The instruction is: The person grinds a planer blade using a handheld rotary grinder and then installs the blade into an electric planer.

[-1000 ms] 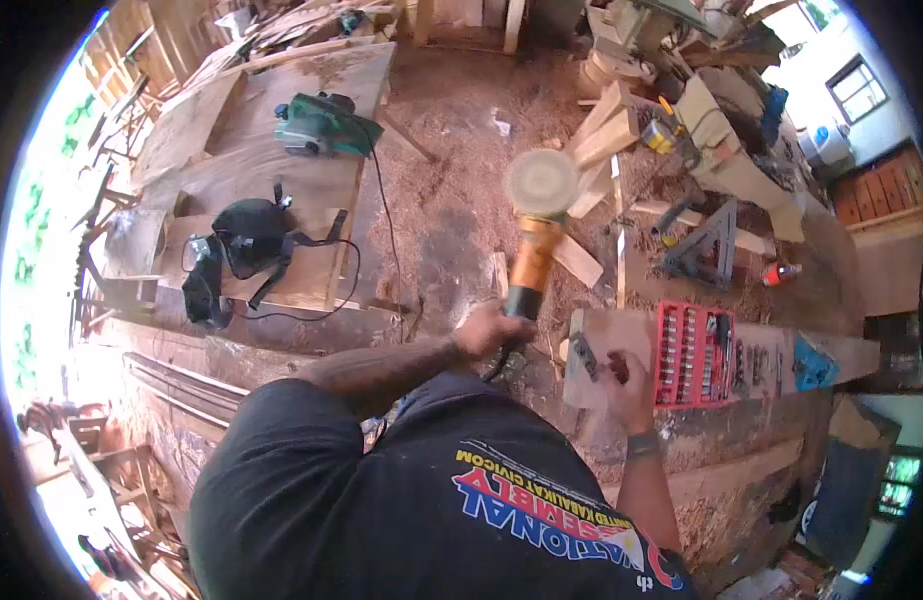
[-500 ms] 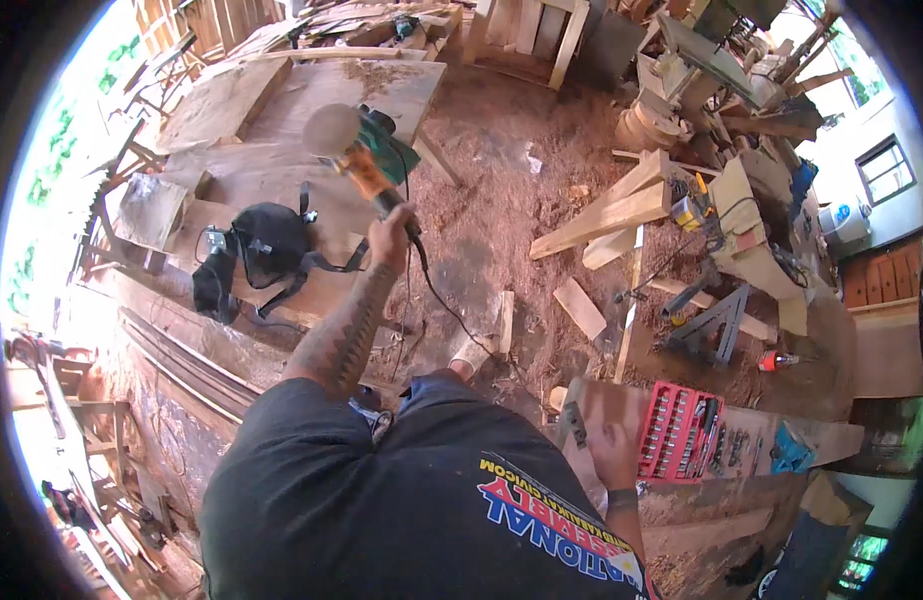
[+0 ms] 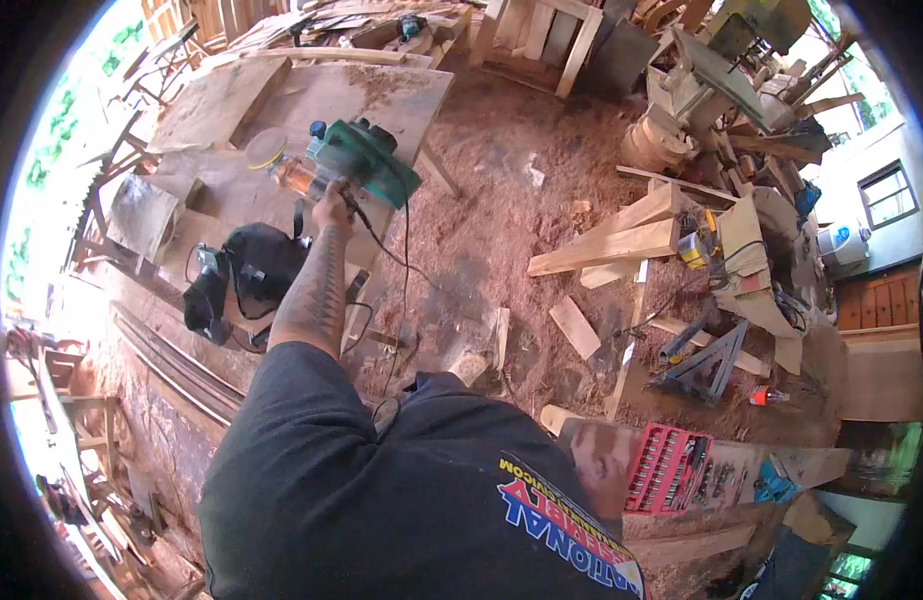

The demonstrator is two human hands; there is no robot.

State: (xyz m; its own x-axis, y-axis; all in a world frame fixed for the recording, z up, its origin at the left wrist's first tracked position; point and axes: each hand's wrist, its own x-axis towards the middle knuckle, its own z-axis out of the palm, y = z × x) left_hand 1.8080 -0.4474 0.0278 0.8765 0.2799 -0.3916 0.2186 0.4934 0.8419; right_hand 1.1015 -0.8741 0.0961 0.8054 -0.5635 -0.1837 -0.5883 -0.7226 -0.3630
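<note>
My left hand (image 3: 332, 208) is closed round the rear of an orange angle grinder (image 3: 300, 178) with a round pale disc (image 3: 267, 149). The grinder is over the left plywood table, beside a green power planer (image 3: 360, 158). A black bag with straps (image 3: 262, 268) lies nearer to me on that table. My right hand (image 3: 604, 466) is low at the right, over the end of a board, left of a red socket set (image 3: 668, 468). It is blurred and partly behind my shirt, so its fingers cannot be made out.
Wood shavings cover the floor (image 3: 482, 215). Wooden beams (image 3: 612, 235) lie right of centre, with a black triangular square (image 3: 710, 362) and a red-capped bottle (image 3: 769, 397) nearer. Scrap wood (image 3: 702, 110) is heaped at the back right. A cord trails from the grinder.
My left hand has carried the grinder from the centre leftward to the plywood table, beside the planer. My right hand has moved lower in view, and the view has shifted.
</note>
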